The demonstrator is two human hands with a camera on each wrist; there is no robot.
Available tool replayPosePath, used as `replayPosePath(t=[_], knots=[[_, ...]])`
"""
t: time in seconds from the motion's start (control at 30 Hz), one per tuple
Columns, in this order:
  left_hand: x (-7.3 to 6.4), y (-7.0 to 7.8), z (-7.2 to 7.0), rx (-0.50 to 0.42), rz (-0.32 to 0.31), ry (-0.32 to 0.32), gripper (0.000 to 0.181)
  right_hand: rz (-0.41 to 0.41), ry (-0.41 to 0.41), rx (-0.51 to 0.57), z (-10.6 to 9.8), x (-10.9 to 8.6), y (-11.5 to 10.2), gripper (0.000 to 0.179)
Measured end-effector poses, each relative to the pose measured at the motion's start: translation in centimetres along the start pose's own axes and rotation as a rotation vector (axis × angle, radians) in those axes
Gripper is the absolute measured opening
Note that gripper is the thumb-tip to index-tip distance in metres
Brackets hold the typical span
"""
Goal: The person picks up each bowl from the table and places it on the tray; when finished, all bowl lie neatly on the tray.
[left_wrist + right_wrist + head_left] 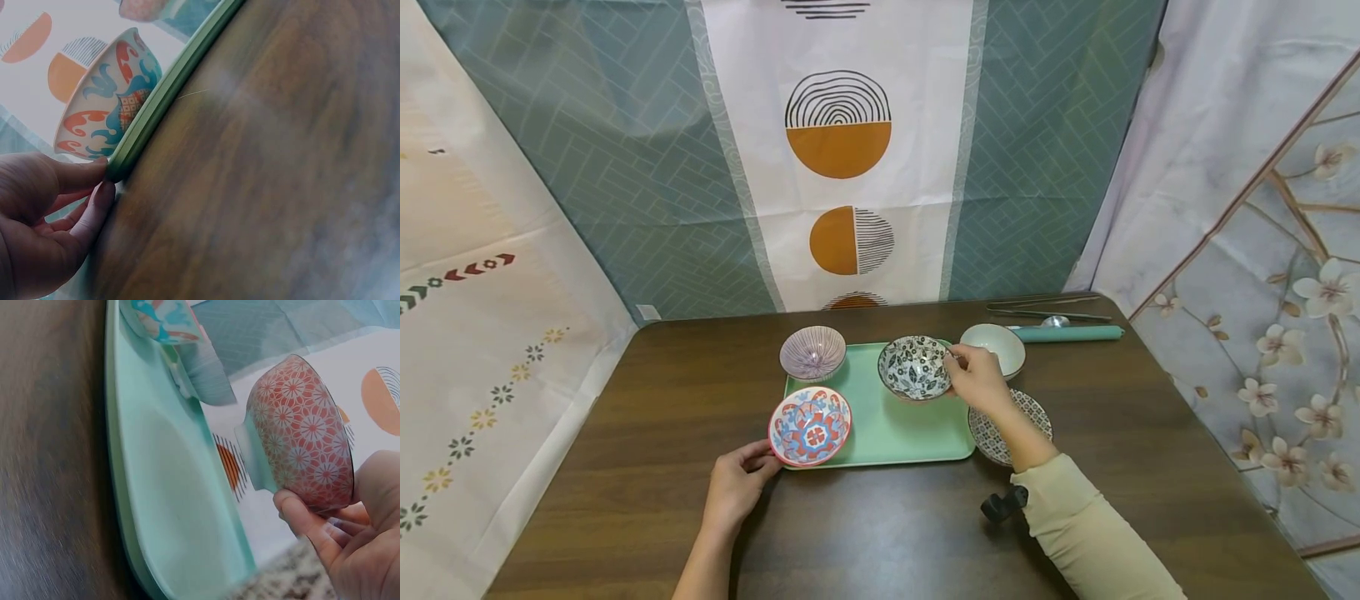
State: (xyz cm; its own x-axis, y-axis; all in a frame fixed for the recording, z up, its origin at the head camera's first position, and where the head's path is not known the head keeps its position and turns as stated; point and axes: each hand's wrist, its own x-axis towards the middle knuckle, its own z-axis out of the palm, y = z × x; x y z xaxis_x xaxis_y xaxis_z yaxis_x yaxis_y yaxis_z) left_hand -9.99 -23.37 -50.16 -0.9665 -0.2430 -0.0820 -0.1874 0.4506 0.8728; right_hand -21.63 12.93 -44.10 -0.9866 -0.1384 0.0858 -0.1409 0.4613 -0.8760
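Observation:
My right hand (981, 379) grips a bowl (915, 368) by its right side, over the green tray (902, 437). Its inside is black-and-white floral; in the right wrist view the outside of this bowl (300, 431) is red with white flowers, and it is held apart from the tray. At the tray's front left corner, my left hand (737, 487) pinches the rim between thumb and finger, as the left wrist view shows. Beside those fingertips a red, blue and white bowl (810, 426) stands on the tray. Behind it, at the back left corner, is a purple-striped bowl (812, 353).
Right of the tray are a pale bowl (994, 343) and a dark-patterned bowl (1033, 414), partly hidden by my right arm. Farther back lie a teal rod-like thing (1067, 333), a shiny metal spoon-like piece (1055, 322) and dark, thin tongs-like strips (1048, 313). A curtain hangs behind the table.

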Motion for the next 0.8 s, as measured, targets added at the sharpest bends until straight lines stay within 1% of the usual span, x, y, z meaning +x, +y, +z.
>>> replayPosePath(t=[0.1, 0.3, 0.47, 0.63, 0.8], knots=[[0.0, 0.0, 0.0, 0.000, 0.002, 0.000, 0.029, 0.017, -0.002, 0.007, 0.8, 0.1, -0.2, 0.038], [-0.1, 0.1, 0.0, 0.000, 0.013, 0.007, 0.028, 0.039, 0.013, -0.020, 2.4, 0.2, -0.5, 0.037], [0.0, 0.1, 0.0, -0.003, 0.008, 0.005, 0.029, 0.051, 0.037, -0.049, 3.5, 0.4, -1.0, 0.037], [0.1, 0.1, 0.0, 0.002, 0.004, -0.003, 0.029, 0.051, 0.038, -0.057, 4.6, 0.6, -1.5, 0.037], [0.0, 0.0, -0.1, -0.003, -0.001, -0.008, 0.030, 0.067, 0.039, -0.066, 5.9, 0.8, -1.4, 0.035]])
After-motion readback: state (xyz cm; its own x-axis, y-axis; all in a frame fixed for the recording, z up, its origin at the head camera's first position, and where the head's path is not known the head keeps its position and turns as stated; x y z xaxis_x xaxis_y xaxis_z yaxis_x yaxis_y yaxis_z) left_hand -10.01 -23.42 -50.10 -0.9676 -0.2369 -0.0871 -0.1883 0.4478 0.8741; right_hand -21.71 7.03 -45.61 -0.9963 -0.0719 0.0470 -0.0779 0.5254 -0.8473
